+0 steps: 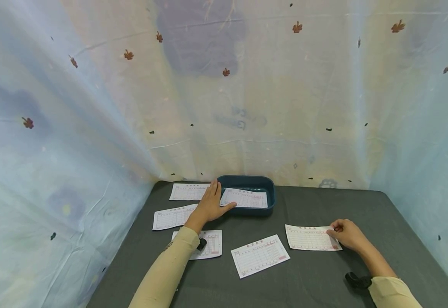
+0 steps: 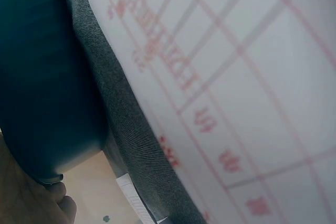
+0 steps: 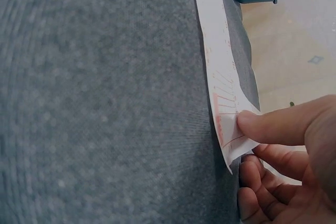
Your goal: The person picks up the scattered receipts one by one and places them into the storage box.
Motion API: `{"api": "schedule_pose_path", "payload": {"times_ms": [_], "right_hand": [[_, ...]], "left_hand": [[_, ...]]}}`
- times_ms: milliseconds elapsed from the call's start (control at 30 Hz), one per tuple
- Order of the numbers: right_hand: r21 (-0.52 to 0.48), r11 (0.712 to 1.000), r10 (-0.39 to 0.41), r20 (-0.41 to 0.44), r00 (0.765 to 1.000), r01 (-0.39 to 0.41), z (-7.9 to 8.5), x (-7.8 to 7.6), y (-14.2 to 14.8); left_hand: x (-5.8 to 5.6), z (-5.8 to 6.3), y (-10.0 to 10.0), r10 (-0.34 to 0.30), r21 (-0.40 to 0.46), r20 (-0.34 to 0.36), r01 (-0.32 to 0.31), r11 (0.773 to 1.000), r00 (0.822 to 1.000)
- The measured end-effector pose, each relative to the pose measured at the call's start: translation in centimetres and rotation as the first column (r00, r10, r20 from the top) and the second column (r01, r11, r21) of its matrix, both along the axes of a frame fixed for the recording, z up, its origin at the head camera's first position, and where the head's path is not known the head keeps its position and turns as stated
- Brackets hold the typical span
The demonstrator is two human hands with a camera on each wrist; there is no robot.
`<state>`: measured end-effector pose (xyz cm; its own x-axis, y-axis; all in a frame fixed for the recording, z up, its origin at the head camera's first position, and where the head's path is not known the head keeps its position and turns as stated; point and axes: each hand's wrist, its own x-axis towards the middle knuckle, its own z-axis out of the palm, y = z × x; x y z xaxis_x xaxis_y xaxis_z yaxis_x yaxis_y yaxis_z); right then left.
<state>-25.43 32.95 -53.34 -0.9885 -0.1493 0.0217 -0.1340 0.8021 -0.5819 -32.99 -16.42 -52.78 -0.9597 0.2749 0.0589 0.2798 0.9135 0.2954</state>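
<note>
A dark teal plastic bin (image 1: 272,197) stands at the back of the table, with a printed paper form (image 1: 245,198) inside, leaning toward its front wall. At the bin's left side is my left hand (image 1: 208,206), its fingers straight and its thumb stretched along the front rim. My right hand (image 1: 348,235) pinches the right end of another form (image 1: 309,238) between thumb and fingers. In the right wrist view, that end of the form (image 3: 223,93) bends up from the dark cloth, the thumb lying on its printed face.
Left of the bin lie a form (image 1: 187,192) by the back edge and another form (image 1: 173,217) nearer. A third form (image 1: 213,244) is partly under the left forearm. One more form (image 1: 260,256) lies tilted at front centre. A patterned curtain (image 1: 270,107) hangs behind the dark table (image 1: 316,282).
</note>
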Motion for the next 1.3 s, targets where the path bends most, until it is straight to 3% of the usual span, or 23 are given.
{"api": "schedule_pose_path", "payload": {"times_ms": [500, 700, 1300], "right_hand": [[-0.026, 0.999, -0.036, -0.011, 0.999, 0.036, 0.2, 0.1, 0.1], [-0.081, 0.996, -0.048, -0.018, 0.999, 0.046, 0.1, 0.1, 0.2], [-0.163, 0.984, -0.09, -0.13, 0.987, 0.068, 0.6, 0.1, -0.9]], "left_hand": [[-0.1, 0.2, 0.0, 0.002, 0.007, -0.014, -0.002, 1.0, 1.0], [-0.1, 0.3, 0.0, 0.005, -0.007, -0.014, -0.005, 1.0, 1.0], [0.1, 0.1, 0.1, -0.001, 0.018, -0.012, 0.001, 1.0, 1.0]]}}
